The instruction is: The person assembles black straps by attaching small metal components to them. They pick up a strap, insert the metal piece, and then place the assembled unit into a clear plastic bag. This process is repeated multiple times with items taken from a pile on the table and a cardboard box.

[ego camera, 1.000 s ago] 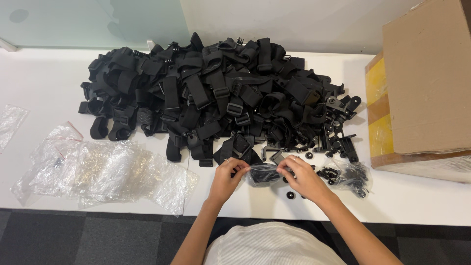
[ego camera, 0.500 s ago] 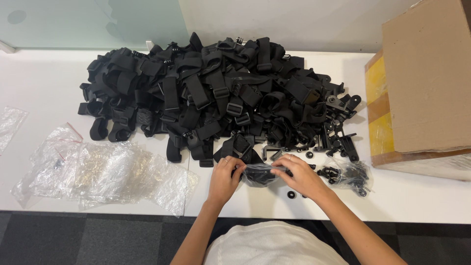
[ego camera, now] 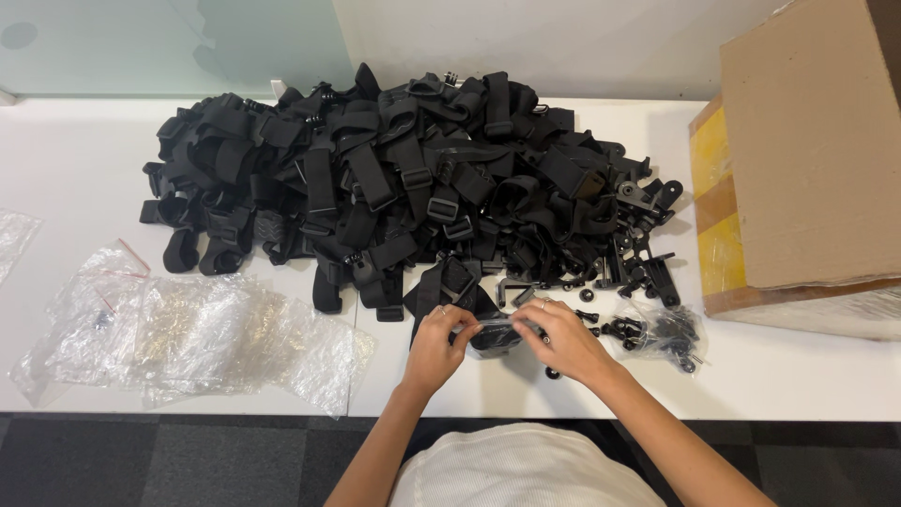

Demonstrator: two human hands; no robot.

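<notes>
a: what are the hands on?
b: both meet at the near edge of the white table (ego camera: 788,385). the left hand (ego camera: 434,349) and the right hand (ego camera: 566,343) each pinch an end of a small clear bag (ego camera: 495,333) with black parts inside — fingers closed on its top edge, the bag resting just in front of the big pile of black straps (ego camera: 404,188).

a: other packages?
b: a second small clear bag of black parts (ego camera: 662,330) lies just right of the right hand, near some loose black clips (ego camera: 624,272) at the pile's right edge. to the left, well apart from the hands, a heap of empty crinkled clear bags (ego camera: 188,338) — one shows a thin red strip at its top.

a: and the box?
b: a brown cardboard box (ego camera: 807,160) stands at the far right, with yellow tape down its left side. one more scrap of clear plastic (ego camera: 14,239) sits at the table's left edge.
</notes>
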